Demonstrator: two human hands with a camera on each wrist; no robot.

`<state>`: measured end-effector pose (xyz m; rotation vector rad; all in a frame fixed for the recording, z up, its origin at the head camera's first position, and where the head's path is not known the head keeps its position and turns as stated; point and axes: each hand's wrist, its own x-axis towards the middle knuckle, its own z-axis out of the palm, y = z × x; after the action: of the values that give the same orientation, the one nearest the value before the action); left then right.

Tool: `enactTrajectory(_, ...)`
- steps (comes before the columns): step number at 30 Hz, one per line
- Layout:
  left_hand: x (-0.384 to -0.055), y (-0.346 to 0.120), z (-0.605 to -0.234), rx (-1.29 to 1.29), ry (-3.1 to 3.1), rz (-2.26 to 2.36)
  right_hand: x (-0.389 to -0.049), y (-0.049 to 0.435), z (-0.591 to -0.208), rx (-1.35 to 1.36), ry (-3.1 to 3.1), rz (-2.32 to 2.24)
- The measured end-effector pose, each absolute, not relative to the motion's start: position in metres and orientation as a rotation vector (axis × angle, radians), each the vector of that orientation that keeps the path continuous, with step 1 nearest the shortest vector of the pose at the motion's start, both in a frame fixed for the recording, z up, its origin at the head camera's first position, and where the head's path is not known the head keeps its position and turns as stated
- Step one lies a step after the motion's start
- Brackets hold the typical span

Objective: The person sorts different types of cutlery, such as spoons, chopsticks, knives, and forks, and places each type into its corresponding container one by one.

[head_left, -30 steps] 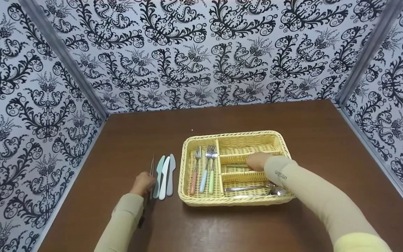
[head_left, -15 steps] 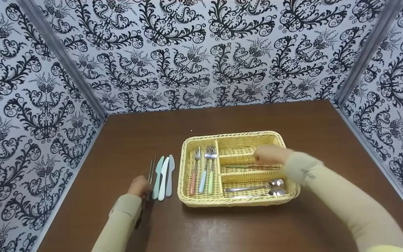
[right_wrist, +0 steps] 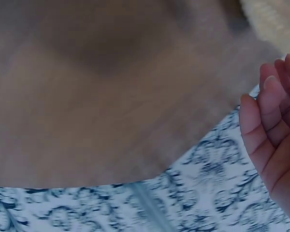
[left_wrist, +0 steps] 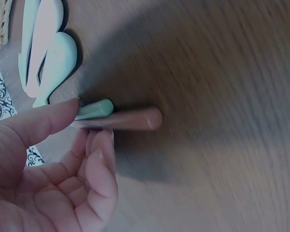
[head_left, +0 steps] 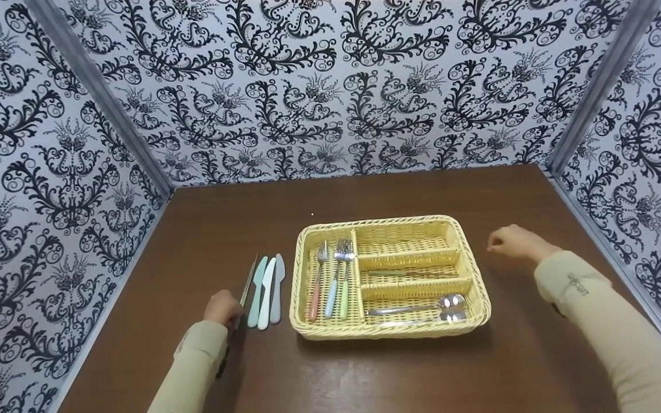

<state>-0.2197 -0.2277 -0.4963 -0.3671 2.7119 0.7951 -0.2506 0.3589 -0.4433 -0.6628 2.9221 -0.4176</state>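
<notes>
Head view: brown table [head_left: 399, 378], patterned walls [head_left: 319, 86]; left fingers [left_wrist: 100, 176] pinch utensils [left_wrist: 135, 120], right fingers [right_wrist: 251, 118] curl loosely.

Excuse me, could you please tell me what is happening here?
A person's left hand pinches two slim utensils with green and reddish-brown handle ends, beside three pale-coloured knives on the brown table. The loosely curled right hand holds nothing, right of a divided pale-yellow woven tray containing three forks with coloured handles and two shiny metal spoons.
</notes>
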Motion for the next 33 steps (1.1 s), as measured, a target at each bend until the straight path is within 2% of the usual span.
enactTrajectory(10,-0.222,-0.231,-0.497,-0.418,2.648,0.827,-0.248,0.372,-0.452,-0.611,2.904,-0.407)
enactTrajectory(20,-0.215,-0.237,-0.499,-0.421,2.452,1.16,-0.248,0.37,-0.453,-0.628,2.9,-0.4)
enactTrajectory(33,-0.219,-0.238,-0.496,-0.433,2.375,1.21,-0.246,0.369,-0.45,-0.609,2.905,-0.422)
